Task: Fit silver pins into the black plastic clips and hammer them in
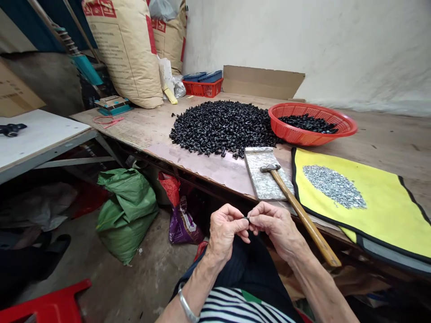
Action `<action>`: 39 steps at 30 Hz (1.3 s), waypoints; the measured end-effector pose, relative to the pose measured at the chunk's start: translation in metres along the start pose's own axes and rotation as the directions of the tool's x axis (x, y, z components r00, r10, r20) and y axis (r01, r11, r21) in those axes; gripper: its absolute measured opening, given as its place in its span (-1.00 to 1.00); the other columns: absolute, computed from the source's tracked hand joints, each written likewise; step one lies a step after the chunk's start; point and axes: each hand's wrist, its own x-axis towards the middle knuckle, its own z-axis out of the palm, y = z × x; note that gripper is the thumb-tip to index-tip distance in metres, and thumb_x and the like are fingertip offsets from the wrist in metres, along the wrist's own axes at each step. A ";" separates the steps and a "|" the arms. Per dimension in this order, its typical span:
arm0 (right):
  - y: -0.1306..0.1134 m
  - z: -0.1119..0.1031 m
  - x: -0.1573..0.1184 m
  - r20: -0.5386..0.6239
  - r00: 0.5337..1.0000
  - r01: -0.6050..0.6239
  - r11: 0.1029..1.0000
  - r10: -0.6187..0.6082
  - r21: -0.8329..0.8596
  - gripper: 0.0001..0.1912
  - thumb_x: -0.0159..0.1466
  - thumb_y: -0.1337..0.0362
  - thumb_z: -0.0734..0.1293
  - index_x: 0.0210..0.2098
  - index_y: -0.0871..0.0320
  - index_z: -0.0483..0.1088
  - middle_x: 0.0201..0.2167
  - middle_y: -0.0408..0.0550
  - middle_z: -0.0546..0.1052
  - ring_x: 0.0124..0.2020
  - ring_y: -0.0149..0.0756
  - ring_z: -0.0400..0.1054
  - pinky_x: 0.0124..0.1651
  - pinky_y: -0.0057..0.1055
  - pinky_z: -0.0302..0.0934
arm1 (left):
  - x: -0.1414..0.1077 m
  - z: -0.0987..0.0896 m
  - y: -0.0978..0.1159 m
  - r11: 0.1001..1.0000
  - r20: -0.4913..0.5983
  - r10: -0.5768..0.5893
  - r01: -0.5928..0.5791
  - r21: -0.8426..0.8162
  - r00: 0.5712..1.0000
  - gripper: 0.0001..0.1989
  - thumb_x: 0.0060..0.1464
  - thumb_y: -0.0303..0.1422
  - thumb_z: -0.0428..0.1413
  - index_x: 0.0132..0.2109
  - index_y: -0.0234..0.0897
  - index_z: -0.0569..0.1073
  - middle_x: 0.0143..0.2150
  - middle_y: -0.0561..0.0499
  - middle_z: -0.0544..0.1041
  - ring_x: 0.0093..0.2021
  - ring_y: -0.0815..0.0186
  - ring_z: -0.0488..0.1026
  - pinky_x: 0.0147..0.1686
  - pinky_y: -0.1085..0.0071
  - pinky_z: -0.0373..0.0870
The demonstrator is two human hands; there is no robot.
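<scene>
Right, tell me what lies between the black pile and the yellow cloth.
The head view shows a grey slab between the black pile and yellow cloth, with a hammer head on it.

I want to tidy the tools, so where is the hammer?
In the head view, the hammer lies right of centre, its head on the stone slab, its handle slanting past the yellow cloth.

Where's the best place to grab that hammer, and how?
Take the wooden handle near its lower end, coming from the near side with the right hand once it lets go of the small dark piece. The hammer head rests on the slab, and the handle slants towards you, its end jutting past the table edge.
</scene>
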 end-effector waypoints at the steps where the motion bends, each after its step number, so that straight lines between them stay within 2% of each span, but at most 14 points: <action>1: 0.001 0.001 0.000 -0.012 1.000 0.003 1.000 -0.003 0.003 -0.91 -0.09 0.37 0.39 -0.60 0.21 0.37 -0.69 -0.16 0.42 -0.63 -0.43 0.27 -0.53 -0.47 0.14 | 0.000 0.000 -0.001 1.000 -0.002 0.002 -0.002 0.004 1.000 -0.83 -0.25 -0.47 0.23 -0.49 -0.37 0.36 -0.65 0.03 0.47 -0.70 0.41 0.35 -0.73 0.52 0.35; 6: 0.005 0.001 -0.004 -0.003 1.000 -0.009 1.000 0.009 0.014 -0.95 -0.06 0.36 0.37 -0.56 0.21 0.39 -0.69 -0.16 0.42 -0.65 -0.44 0.25 -0.55 -0.49 0.12 | -0.001 -0.002 -0.003 0.999 0.011 0.032 -0.033 0.042 0.999 -0.85 -0.25 -0.50 0.20 -0.48 -0.37 0.35 -0.67 0.02 0.47 -0.70 0.41 0.36 -0.73 0.54 0.33; 9: 0.003 0.003 -0.009 0.016 1.000 0.016 0.998 -0.015 -0.055 -0.96 -0.02 0.35 0.36 -0.53 0.22 0.43 -0.69 -0.14 0.44 -0.64 -0.44 0.27 -0.53 -0.51 0.13 | -0.001 -0.004 -0.003 1.000 0.046 0.027 -0.027 0.008 0.999 -0.86 -0.22 -0.51 0.19 -0.49 -0.37 0.33 -0.66 0.00 0.48 -0.70 0.40 0.37 -0.73 0.54 0.33; 12: -0.002 0.005 -0.012 0.042 0.999 0.028 0.992 -0.023 -0.120 -0.91 0.02 0.30 0.37 -0.51 0.23 0.44 -0.65 -0.11 0.48 -0.64 -0.45 0.29 -0.54 -0.52 0.14 | 0.000 -0.006 -0.003 0.998 0.077 0.010 -0.006 -0.058 0.997 -0.86 -0.19 -0.50 0.19 -0.48 -0.37 0.33 -0.65 -0.01 0.49 -0.71 0.40 0.37 -0.74 0.54 0.33; 18: -0.006 0.003 -0.016 0.069 0.997 -0.028 0.996 0.034 -0.081 -0.82 0.03 0.23 0.41 -0.53 0.25 0.45 -0.66 -0.07 0.48 -0.65 -0.41 0.32 -0.57 -0.51 0.18 | -0.001 -0.005 -0.002 0.995 0.077 -0.015 0.023 -0.094 0.997 -0.83 -0.22 -0.49 0.22 -0.47 -0.38 0.34 -0.65 0.03 0.46 -0.72 0.40 0.35 -0.76 0.52 0.34; 25: 0.000 0.005 -0.016 0.019 1.000 -0.024 1.000 0.023 0.019 -0.86 -0.01 0.29 0.41 -0.55 0.24 0.40 -0.72 -0.09 0.45 -0.70 -0.36 0.32 -0.58 -0.46 0.21 | -0.004 0.000 -0.003 0.997 0.052 -0.012 0.016 -0.078 0.999 -0.85 -0.22 -0.52 0.20 -0.45 -0.39 0.35 -0.68 0.04 0.45 -0.73 0.39 0.35 -0.76 0.51 0.34; 30: 0.001 0.005 -0.018 0.017 1.000 0.010 0.997 -0.008 -0.073 -0.86 0.03 0.26 0.37 -0.53 0.22 0.38 -0.67 -0.11 0.45 -0.64 -0.36 0.33 -0.57 -0.46 0.22 | -0.004 -0.001 -0.004 0.997 0.072 -0.019 0.025 -0.073 0.997 -0.85 -0.21 -0.51 0.19 -0.47 -0.38 0.34 -0.68 0.01 0.46 -0.73 0.39 0.35 -0.75 0.51 0.34; 34: 0.000 0.004 -0.021 0.012 0.999 0.045 0.981 -0.044 -0.187 -0.87 0.06 0.26 0.33 -0.52 0.20 0.37 -0.68 -0.15 0.42 -0.66 -0.42 0.27 -0.59 -0.49 0.17 | -0.006 -0.001 -0.003 0.997 0.072 -0.026 0.031 -0.075 0.997 -0.84 -0.23 -0.51 0.21 -0.49 -0.37 0.33 -0.67 0.03 0.45 -0.72 0.41 0.34 -0.76 0.52 0.33; 39: 0.001 0.004 -0.018 -0.060 0.998 0.029 0.994 -0.036 -0.103 -0.88 -0.02 0.29 0.37 -0.59 0.21 0.36 -0.75 -0.15 0.40 -0.75 -0.46 0.20 -0.66 -0.53 0.03 | -0.008 0.002 -0.003 0.995 0.083 -0.035 0.043 -0.093 0.996 -0.83 -0.22 -0.47 0.22 -0.47 -0.38 0.34 -0.66 0.02 0.45 -0.73 0.41 0.33 -0.76 0.53 0.32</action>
